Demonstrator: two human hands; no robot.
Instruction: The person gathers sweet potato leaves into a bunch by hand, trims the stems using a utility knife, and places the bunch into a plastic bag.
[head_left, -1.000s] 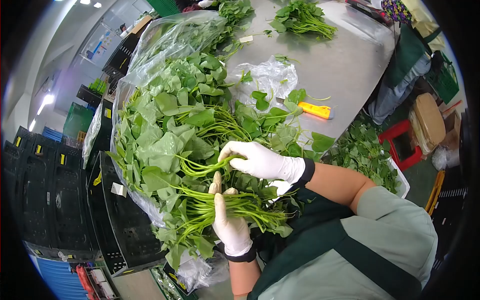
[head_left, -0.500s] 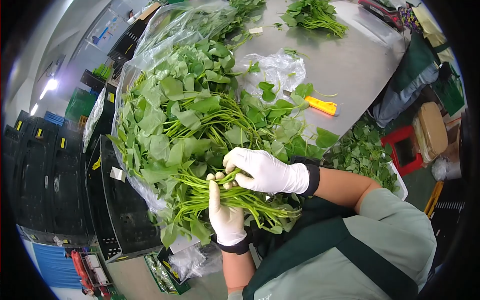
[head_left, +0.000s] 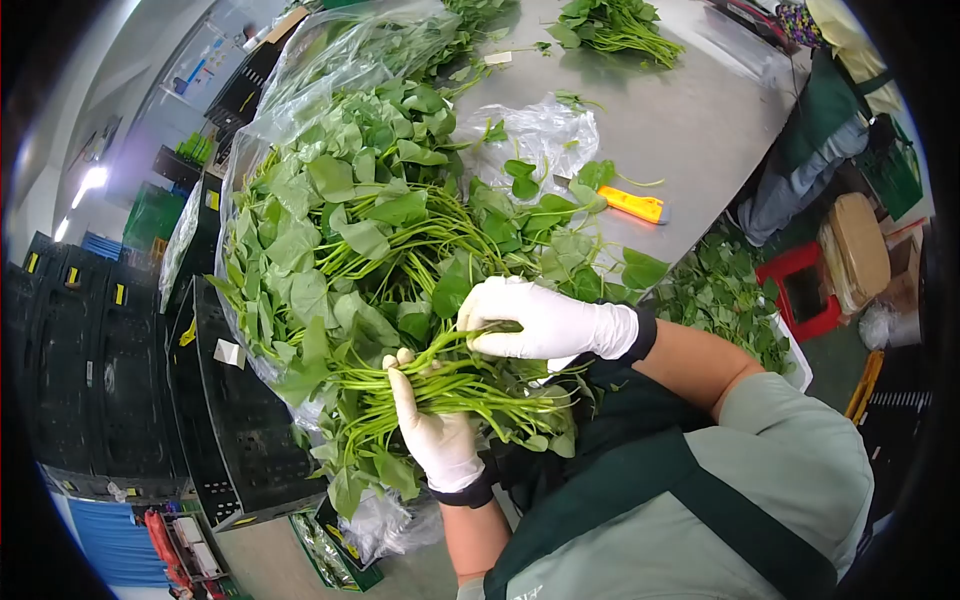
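My left hand (head_left: 437, 432), in a white glove, is wrapped around a bunch of leafy green stems (head_left: 480, 395), its thumb lying across them. Just above it, my gloved right hand (head_left: 540, 318) pinches some green stems (head_left: 440, 348) between thumb and fingers, at the upper side of that bunch. Behind both hands spreads a large heap of leafy greens (head_left: 310, 230) in a clear plastic bag (head_left: 240, 170). To the right of the heap, a yellow-orange utility knife (head_left: 632, 205) lies on the metal table (head_left: 690, 130), its blade end partly among leaves.
Another bunch of greens (head_left: 620, 30) lies at the table's far side, near crumpled clear plastic (head_left: 550, 135). Black crates (head_left: 110, 370) stand at left. On the right are a white-rimmed container of leaves (head_left: 797, 365), a red stool (head_left: 800, 290) and another person's legs (head_left: 805, 185).
My right hand has come away slightly from the left hand, drawing stems upward from the bunch. The left hand and bunch have shifted a little left in view.
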